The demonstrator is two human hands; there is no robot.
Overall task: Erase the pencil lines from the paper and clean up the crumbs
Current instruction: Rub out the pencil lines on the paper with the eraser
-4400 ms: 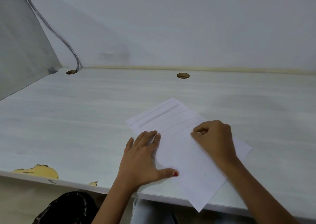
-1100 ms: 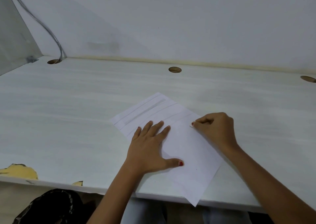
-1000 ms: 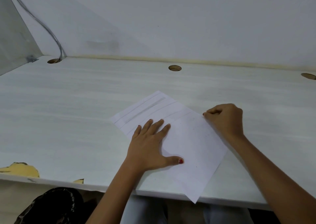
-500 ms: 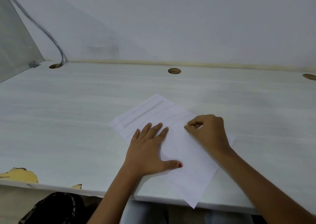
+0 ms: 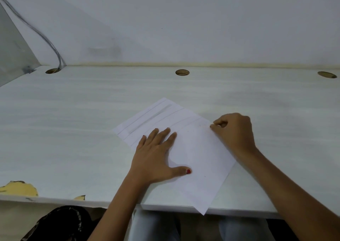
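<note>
The paper lies slanted on the white desk, its near corner hanging past the front edge, with faint pencil lines showing across its far end; the left hand lies flat on it, fingers straight and spread, thumb out, most likely to pin the sheet against rubbing. The right hand sits at the sheet's right edge, fingers curled tight, tips down at the paper; an eraser would fit there, but I cannot tell what, if anything, it pinches.
</note>
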